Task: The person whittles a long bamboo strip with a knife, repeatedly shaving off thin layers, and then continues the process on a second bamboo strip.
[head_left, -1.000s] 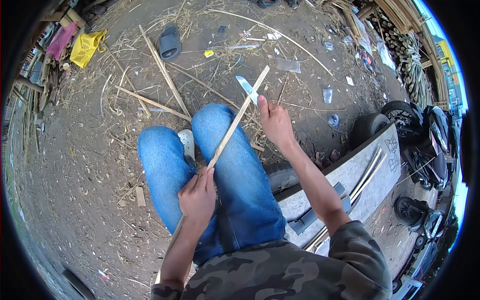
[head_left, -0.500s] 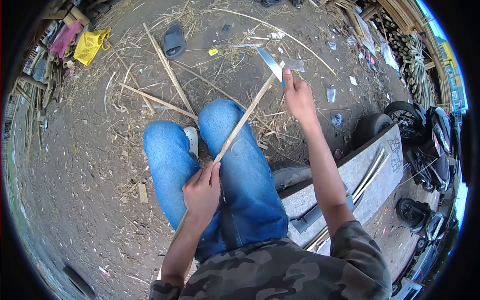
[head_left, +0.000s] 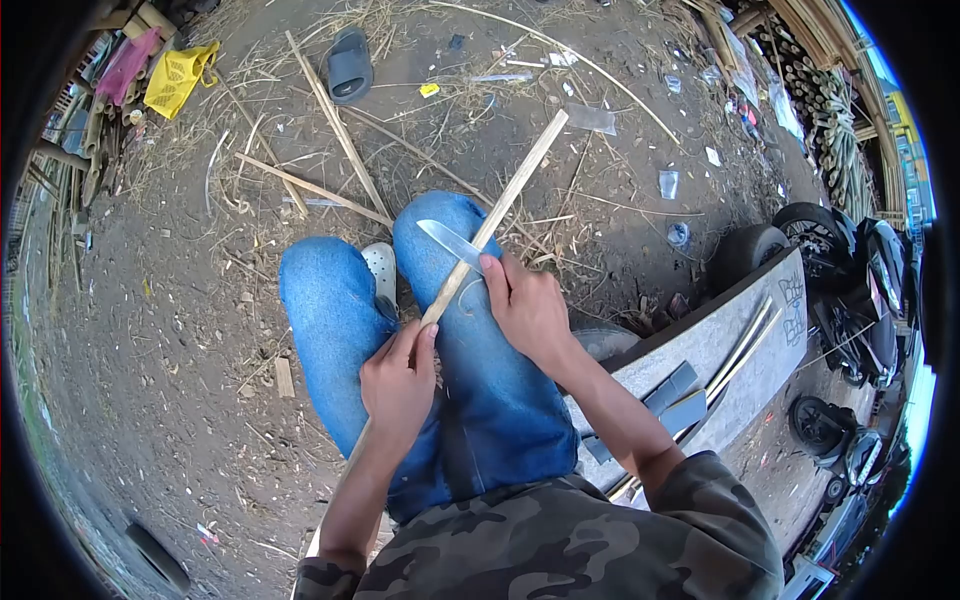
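A long strip of bamboo [head_left: 518,182] slants across my right thigh, its far end raised over the ground. Low on the strip, my left hand [head_left: 398,378] is closed around it, thumb on top. My right hand [head_left: 527,306] grips a knife [head_left: 449,242], its handle hidden in the fingers and its thumb near the base of the blade. The blade lies across the strip above my right knee, pointing up and left. Whether the edge bites into the bamboo, I cannot tell.
A concrete slab [head_left: 745,385] at my right carries thin bamboo strips [head_left: 743,352] and a grey object [head_left: 672,392]. Motorcycles [head_left: 880,275] stand beyond it. On the littered ground ahead lie a dark slipper [head_left: 350,66], cut strips [head_left: 335,130] and a yellow bag [head_left: 181,78].
My right hand has drawn the knife from the strip's far end back toward my left hand. The left hand keeps its hold in nearly the same place.
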Demonstrator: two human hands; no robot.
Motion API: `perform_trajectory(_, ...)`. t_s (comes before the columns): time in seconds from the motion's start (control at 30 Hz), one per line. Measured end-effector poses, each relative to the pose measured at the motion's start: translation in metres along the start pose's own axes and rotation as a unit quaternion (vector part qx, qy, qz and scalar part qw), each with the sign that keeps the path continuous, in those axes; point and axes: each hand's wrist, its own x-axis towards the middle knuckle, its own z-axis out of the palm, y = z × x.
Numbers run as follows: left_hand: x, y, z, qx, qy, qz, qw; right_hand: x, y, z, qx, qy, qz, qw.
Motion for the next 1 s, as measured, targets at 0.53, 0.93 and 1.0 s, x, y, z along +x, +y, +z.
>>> perform_trajectory(0.53, 0.002, 0.009, 0.003, 0.195, -0.084, 0.0, 0.977, 0.116, 0.045, -0.027, -0.046, 0.118, 0.061, 0.99)
perform_trajectory(0.93, 0.002, 0.011, 0.002, 0.179, -0.062, 0.018, 0.982, 0.111, 0.049, -0.035, -0.043, 0.12, 0.069, 0.989)
perform_trajectory(1.0, 0.002, 0.011, 0.004, 0.189, -0.046, 0.023, 0.981, 0.134, 0.056, -0.043, -0.058, 0.135, 0.074, 0.986)
